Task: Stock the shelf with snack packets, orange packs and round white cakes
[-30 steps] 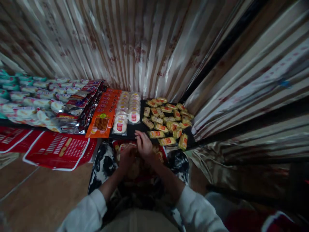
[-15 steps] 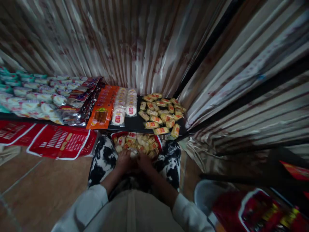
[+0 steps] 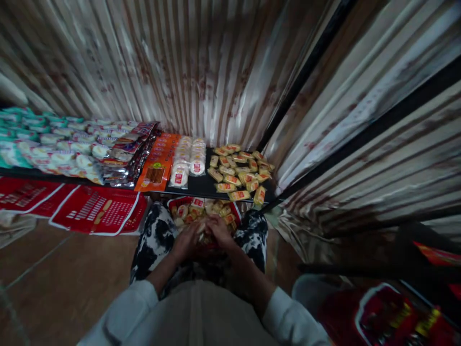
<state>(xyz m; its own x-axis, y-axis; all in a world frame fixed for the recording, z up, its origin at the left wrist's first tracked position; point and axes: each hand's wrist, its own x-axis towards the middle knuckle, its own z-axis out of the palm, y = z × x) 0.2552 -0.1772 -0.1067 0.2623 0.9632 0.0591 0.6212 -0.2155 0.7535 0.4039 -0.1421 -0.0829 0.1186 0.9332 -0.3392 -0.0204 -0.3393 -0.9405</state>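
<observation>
Between my knees stands a red-rimmed container [image 3: 236,210] holding many small wrapped snacks [image 3: 197,207], some yellowish and some pale with red labels. My left hand [image 3: 186,239] and my right hand [image 3: 220,231] meet over its near part, fingers curled inward and almost touching. Between the fingertips is a small pale wrapped snack [image 3: 202,226], mostly hidden and blurred; both hands appear to grip it. On the black shelf [image 3: 198,185] just beyond, loose yellow-wrapped snacks [image 3: 239,195] lie scattered at the right end.
Along the shelf to the left are white round-snack packs [image 3: 179,174], an orange packet [image 3: 154,166], a dark packet stack [image 3: 126,156] and white-and-green packs [image 3: 54,144]. Red bags [image 3: 97,209] hang below. Black poles [image 3: 353,139] and a curtain [image 3: 173,72] surround the shelf.
Both hands have risen slightly from low in the container and come together, with a pale snack now between the fingers. The view has shifted a little.
</observation>
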